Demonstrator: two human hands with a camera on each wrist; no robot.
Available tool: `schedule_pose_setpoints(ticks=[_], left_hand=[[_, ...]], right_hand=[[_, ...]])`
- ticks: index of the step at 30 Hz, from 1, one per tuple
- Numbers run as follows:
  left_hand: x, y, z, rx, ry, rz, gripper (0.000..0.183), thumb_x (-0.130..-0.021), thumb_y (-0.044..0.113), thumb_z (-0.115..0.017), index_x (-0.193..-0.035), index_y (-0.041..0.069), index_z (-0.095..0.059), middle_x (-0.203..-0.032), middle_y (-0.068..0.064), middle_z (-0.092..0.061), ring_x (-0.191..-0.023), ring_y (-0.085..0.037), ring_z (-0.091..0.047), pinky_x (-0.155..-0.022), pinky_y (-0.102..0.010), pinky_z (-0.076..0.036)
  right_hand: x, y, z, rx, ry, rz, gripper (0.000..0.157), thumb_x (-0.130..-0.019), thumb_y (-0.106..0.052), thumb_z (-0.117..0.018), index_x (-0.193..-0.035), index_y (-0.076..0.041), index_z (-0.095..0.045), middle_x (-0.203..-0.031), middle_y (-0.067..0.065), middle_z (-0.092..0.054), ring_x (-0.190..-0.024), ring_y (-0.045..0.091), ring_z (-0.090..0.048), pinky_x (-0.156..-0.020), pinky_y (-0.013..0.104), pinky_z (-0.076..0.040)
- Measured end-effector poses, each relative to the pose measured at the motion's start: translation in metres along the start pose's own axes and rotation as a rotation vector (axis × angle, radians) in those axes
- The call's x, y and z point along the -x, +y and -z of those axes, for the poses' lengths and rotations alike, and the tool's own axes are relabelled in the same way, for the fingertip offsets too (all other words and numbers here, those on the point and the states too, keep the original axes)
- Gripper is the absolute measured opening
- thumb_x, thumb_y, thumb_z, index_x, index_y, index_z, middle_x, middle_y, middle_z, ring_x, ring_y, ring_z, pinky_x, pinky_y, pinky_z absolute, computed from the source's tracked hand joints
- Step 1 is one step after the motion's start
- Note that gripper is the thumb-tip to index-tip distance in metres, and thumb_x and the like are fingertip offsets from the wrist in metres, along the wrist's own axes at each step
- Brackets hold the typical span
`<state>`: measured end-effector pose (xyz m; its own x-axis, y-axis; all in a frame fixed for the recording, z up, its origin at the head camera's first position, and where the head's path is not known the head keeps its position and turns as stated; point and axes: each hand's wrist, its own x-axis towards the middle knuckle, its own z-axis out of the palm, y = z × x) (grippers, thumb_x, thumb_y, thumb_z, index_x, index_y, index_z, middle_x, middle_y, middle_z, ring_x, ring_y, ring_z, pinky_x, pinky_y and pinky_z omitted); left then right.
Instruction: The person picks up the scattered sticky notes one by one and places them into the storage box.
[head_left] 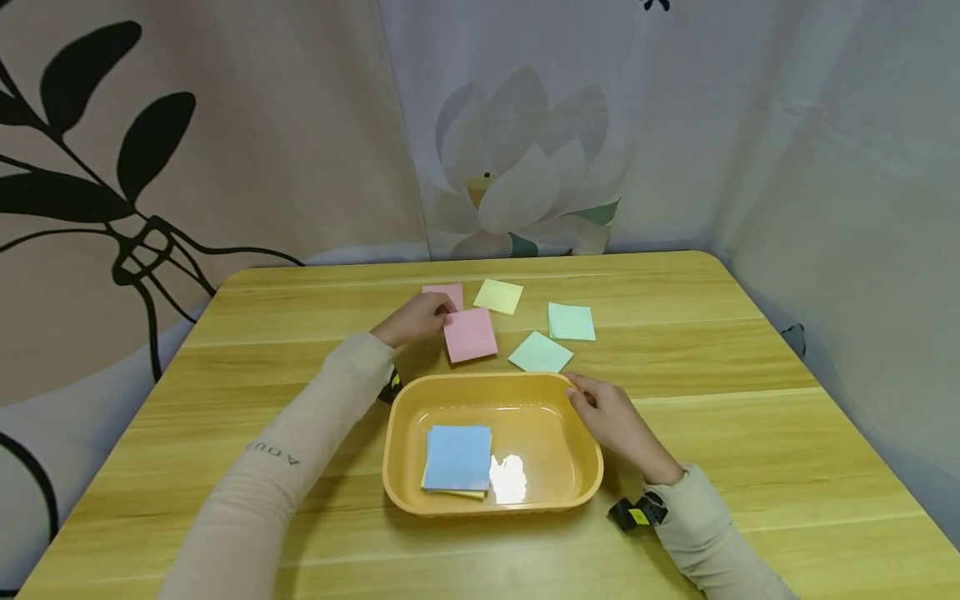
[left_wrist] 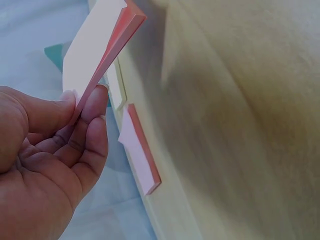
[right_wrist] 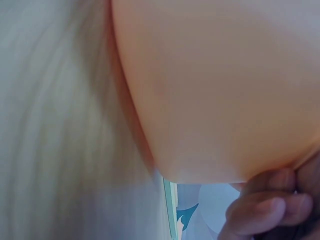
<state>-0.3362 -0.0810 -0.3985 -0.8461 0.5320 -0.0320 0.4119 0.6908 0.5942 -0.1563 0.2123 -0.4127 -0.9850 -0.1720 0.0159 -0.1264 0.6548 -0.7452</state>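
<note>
Between thumb and fingers, my left hand pinches a pink sticky-note pad by its edge. The left wrist view shows this pad tilted up off the table. Behind that hand lies a second pink pad, partly hidden. My right hand grips the far right corner of a yellow plastic tray. In the right wrist view the curled fingers hold the tray's rim. A blue sticky-note pad lies in the tray's left half, over a yellow one whose edges show.
Beyond the tray on the wooden table lie a pale yellow pad and two mint green pads, one further back and one near the tray's far rim. A printed curtain hangs behind the table.
</note>
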Motion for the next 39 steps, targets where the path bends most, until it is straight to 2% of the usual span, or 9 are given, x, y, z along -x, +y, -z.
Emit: schedule_pose_setpoints(ticks=[7,12,15,22,31,39], left_hand=[[0.004,0.006,0.01,0.041,-0.01,0.024,0.022,-0.1,0.005,-0.047,-0.115,-0.007,-0.058,-0.105,-0.021,-0.063,-0.087,-0.031,-0.064,-0.074,-0.033,-0.053],[0.007,0.005,0.017,0.044,0.005,0.025,0.023,-0.1,0.006,-0.047,-0.116,-0.006,-0.058,-0.103,-0.02,-0.063,-0.084,-0.028,-0.064,-0.071,-0.032,-0.052],[0.009,0.005,0.02,0.042,0.009,0.027,0.023,-0.1,0.007,-0.047,-0.116,-0.006,-0.058,-0.103,-0.02,-0.063,-0.082,-0.027,-0.064,-0.071,-0.032,-0.052],[0.017,0.012,0.028,0.072,0.008,0.035,0.024,-0.1,0.006,-0.047,-0.117,-0.007,-0.057,-0.103,-0.022,-0.063,-0.088,-0.035,-0.065,-0.074,-0.035,-0.053],[0.032,0.031,0.039,0.134,0.002,0.009,0.022,-0.1,0.006,-0.048,-0.115,-0.006,-0.058,-0.104,-0.02,-0.063,-0.082,-0.024,-0.063,-0.071,-0.03,-0.051],[0.05,0.044,0.037,0.135,-0.059,-0.021,0.019,-0.099,0.006,-0.049,-0.111,-0.003,-0.061,-0.097,-0.015,-0.064,-0.08,-0.021,-0.062,-0.072,-0.034,-0.052]], right_hand=[[0.0,0.0,0.0,0.004,0.002,-0.001,0.04,-0.101,-0.014,-0.047,-0.137,0.001,-0.05,-0.056,-0.002,-0.036,-0.048,0.008,-0.031,-0.044,0.022,-0.031],[-0.001,0.0,0.0,0.007,0.004,0.0,0.039,-0.101,-0.014,-0.047,-0.137,0.001,-0.05,-0.056,-0.002,-0.037,-0.049,0.009,-0.032,-0.045,0.022,-0.031],[-0.001,0.0,-0.001,0.007,0.001,-0.002,0.04,-0.101,-0.014,-0.047,-0.137,0.001,-0.05,-0.056,-0.002,-0.037,-0.048,0.009,-0.032,-0.045,0.022,-0.031],[0.0,0.0,-0.001,0.016,0.005,-0.004,0.04,-0.101,-0.014,-0.047,-0.137,0.002,-0.05,-0.055,-0.003,-0.035,-0.047,0.009,-0.031,-0.044,0.022,-0.031],[0.001,0.0,0.0,0.016,0.015,-0.002,0.04,-0.1,-0.014,-0.047,-0.136,0.004,-0.05,-0.055,-0.003,-0.035,-0.047,0.008,-0.032,-0.045,0.022,-0.031],[0.0,0.0,-0.001,0.022,0.021,0.006,0.04,-0.1,-0.014,-0.048,-0.136,0.004,-0.051,-0.054,-0.004,-0.034,-0.047,0.008,-0.03,-0.044,0.021,-0.03]])
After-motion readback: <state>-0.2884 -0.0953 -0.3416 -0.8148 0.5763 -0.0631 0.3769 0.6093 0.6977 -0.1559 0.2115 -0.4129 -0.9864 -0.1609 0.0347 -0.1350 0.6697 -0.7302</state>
